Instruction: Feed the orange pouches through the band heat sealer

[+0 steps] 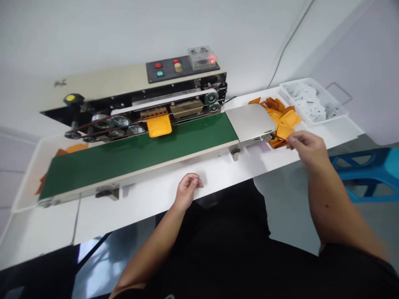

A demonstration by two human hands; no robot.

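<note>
My left hand (188, 190) is held over the front edge of the white table, fingers curled and thumb against them, with nothing visible in it. At the right, my right hand (308, 147) has thumb and fingers pinched together at the edge of a heap of orange pouches (289, 118). Whether a pouch is between its fingertips I cannot make out. One orange pouch (159, 126) hangs from the band sealing machine (187, 109), its top edge in the rollers and its body over the green conveyor belt (199, 135).
A metal plate (251, 120) extends the belt's right end. Behind the heap stands a clear bin (336, 112) with white packets. A white bin (26, 182) at the belt's left end holds orange pouches. A blue plastic stool (389, 166) stands at the right.
</note>
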